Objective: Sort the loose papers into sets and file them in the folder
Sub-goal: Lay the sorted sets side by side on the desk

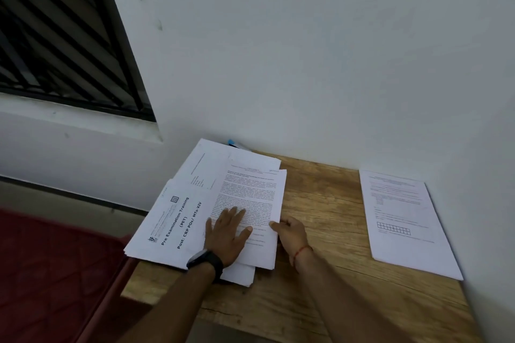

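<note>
A loose pile of white printed papers point(195, 192) lies on the left part of the wooden table point(320, 203). Its top sheet point(250, 192) is dense with text. My left hand point(227, 232), with a black watch at the wrist, lies flat with spread fingers on that sheet. My right hand point(289, 231) grips the sheet's right edge, thumb on top. A sheet headed "Pre Examination Training" point(170, 225) sticks out at the left. A separate paper set point(404, 220) lies at the table's right by the wall. A blue corner point(231, 142), perhaps the folder, peeks out behind the pile.
The table stands in a corner of white walls point(306, 50). A barred dark window point(55, 30) is at the upper left. A red surface point(55, 273) lies left of the table. Bare wood shows between the two paper groups.
</note>
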